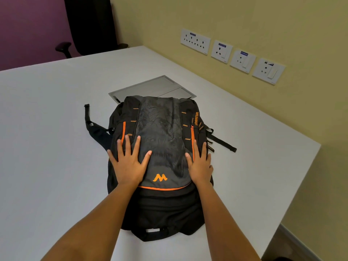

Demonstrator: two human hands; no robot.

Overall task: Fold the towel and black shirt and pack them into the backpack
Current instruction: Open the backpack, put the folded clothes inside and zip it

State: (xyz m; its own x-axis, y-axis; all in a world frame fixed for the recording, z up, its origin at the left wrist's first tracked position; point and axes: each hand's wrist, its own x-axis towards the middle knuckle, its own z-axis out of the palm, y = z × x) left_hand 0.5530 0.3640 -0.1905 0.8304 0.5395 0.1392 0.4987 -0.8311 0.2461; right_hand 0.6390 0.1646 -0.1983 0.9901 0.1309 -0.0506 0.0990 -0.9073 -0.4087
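Note:
A black and grey backpack [160, 132] with orange zips and an orange logo lies flat on the white table [47, 129], front side up, its zips shut. My left hand [129, 162] rests palm down on its left side, fingers spread. Flat on the right side, along the orange zip, lies my right hand [199, 164]. Neither hand holds anything. No towel or black shirt is visible.
A grey metal cable hatch [150, 87] is set in the table behind the backpack. Backpack straps [94, 129] trail out on the left and right. Wall sockets [231, 55] line the yellow wall. A black office chair [90, 25] stands at the far end.

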